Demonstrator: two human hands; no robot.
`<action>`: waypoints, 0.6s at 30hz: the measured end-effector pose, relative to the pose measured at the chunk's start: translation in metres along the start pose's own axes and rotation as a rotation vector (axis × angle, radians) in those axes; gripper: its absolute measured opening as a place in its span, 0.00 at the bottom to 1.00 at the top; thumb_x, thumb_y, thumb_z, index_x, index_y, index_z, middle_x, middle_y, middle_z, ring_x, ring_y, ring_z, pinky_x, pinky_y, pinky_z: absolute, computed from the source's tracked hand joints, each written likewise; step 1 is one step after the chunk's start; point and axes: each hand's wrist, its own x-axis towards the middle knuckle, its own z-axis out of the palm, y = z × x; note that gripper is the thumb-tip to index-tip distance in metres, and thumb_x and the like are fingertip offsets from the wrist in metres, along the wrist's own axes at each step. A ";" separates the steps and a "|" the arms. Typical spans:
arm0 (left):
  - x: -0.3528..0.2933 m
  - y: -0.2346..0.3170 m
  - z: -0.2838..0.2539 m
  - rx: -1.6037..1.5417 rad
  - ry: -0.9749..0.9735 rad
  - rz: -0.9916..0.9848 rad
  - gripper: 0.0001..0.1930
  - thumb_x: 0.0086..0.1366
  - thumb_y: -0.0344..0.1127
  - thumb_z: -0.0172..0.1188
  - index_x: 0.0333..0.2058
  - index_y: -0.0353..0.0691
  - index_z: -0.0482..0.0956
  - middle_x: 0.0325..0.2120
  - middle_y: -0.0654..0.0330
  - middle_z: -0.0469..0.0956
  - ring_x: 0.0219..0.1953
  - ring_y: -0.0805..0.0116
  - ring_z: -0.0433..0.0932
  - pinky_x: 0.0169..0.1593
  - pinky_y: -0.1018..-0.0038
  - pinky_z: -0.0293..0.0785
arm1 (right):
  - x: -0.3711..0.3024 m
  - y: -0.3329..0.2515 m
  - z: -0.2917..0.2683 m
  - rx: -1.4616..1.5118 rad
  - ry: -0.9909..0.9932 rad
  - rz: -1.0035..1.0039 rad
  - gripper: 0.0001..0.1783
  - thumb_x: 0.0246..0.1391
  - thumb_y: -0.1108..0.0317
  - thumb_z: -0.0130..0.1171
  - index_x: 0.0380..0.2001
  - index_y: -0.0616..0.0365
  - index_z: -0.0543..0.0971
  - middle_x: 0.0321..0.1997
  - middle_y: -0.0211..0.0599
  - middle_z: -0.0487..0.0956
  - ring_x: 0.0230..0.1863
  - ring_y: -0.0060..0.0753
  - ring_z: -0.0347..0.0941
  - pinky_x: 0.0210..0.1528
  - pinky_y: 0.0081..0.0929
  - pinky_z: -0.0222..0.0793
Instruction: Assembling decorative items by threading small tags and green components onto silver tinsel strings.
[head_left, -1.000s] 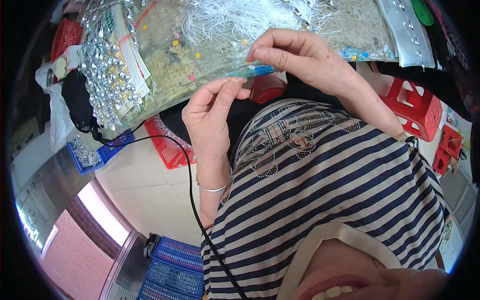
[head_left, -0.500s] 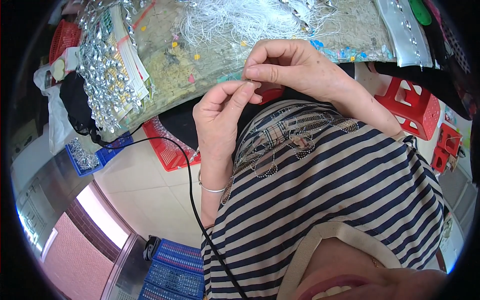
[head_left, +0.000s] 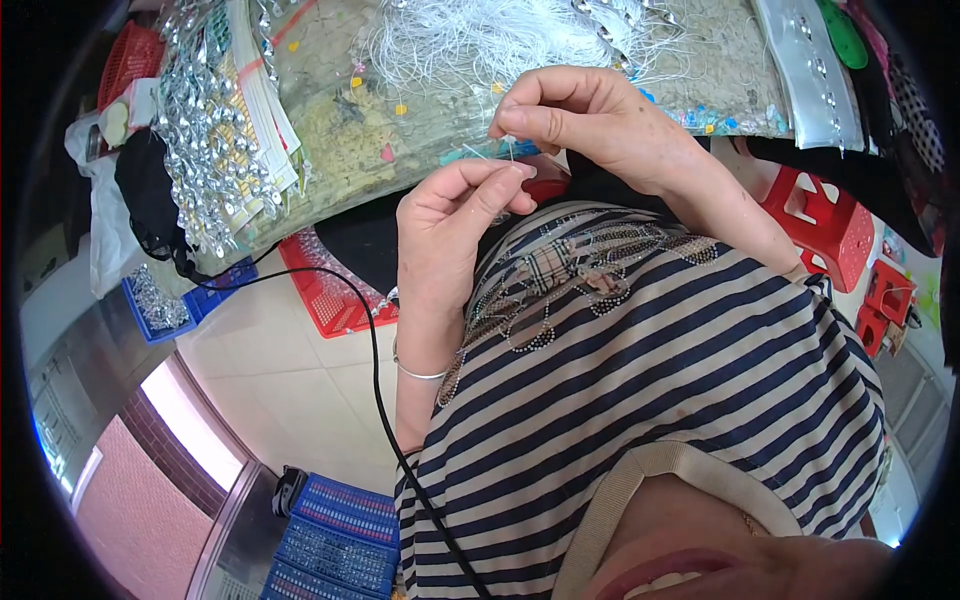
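Note:
My left hand (head_left: pixel 465 205) pinches a thin white thread (head_left: pixel 512 150) between thumb and forefinger, and a short white end sticks out beside the fingertips. Just above it, toward the table, my right hand (head_left: pixel 600 120) has its thumb and forefinger pressed together on the upper part of that thread. Only a small gap parts the two hands, over the table's near edge. A loose heap of white threads (head_left: pixel 440 50) lies on the worn, spotted tabletop (head_left: pixel 340 130) beyond them.
At the left, strands of silver faceted beads (head_left: pixel 215 150) hang over the table edge beside a black cloth bundle (head_left: pixel 150 195). A black cable (head_left: pixel 375 350) runs down my front. Below stand a red basket (head_left: pixel 335 310) and blue tray (head_left: pixel 215 305); a red stool (head_left: pixel 815 220) is at right.
The fingertips have drawn a little apart, and white thread now shows between them. My right hand has lifted slightly. The whole view has shifted a bit.

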 end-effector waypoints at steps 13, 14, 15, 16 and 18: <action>0.000 -0.002 -0.001 0.016 -0.085 -0.043 0.07 0.60 0.28 0.60 0.34 0.30 0.79 0.26 0.60 0.79 0.28 0.78 0.75 0.35 0.83 0.70 | 0.002 0.003 -0.005 0.023 0.013 0.054 0.06 0.54 0.69 0.59 0.32 0.60 0.80 0.28 0.27 0.77 0.29 0.13 0.70 0.32 0.13 0.66; -0.001 -0.002 -0.001 0.015 -0.086 -0.043 0.07 0.60 0.28 0.60 0.34 0.30 0.79 0.26 0.60 0.79 0.28 0.78 0.75 0.35 0.83 0.70 | 0.001 0.002 -0.004 0.018 0.016 0.051 0.06 0.54 0.69 0.59 0.32 0.60 0.80 0.28 0.27 0.77 0.29 0.14 0.70 0.31 0.13 0.66; -0.001 -0.001 -0.002 0.023 -0.100 -0.059 0.07 0.60 0.28 0.59 0.34 0.30 0.79 0.26 0.60 0.79 0.28 0.78 0.75 0.35 0.83 0.70 | 0.001 0.001 -0.003 0.013 0.019 0.049 0.06 0.54 0.69 0.59 0.32 0.60 0.80 0.28 0.27 0.77 0.28 0.14 0.70 0.31 0.14 0.66; -0.002 -0.001 -0.002 0.032 -0.111 -0.072 0.07 0.60 0.28 0.59 0.34 0.30 0.79 0.26 0.60 0.79 0.27 0.78 0.74 0.35 0.83 0.70 | 0.001 0.000 -0.003 0.012 0.017 0.049 0.06 0.54 0.69 0.59 0.32 0.60 0.80 0.28 0.27 0.77 0.28 0.14 0.70 0.31 0.14 0.66; -0.002 -0.001 -0.002 0.034 -0.122 -0.083 0.07 0.60 0.28 0.59 0.35 0.30 0.80 0.26 0.60 0.78 0.27 0.78 0.74 0.35 0.83 0.70 | -0.001 -0.001 -0.004 0.030 -0.038 0.117 0.06 0.54 0.69 0.60 0.32 0.60 0.80 0.29 0.28 0.78 0.27 0.14 0.70 0.30 0.15 0.66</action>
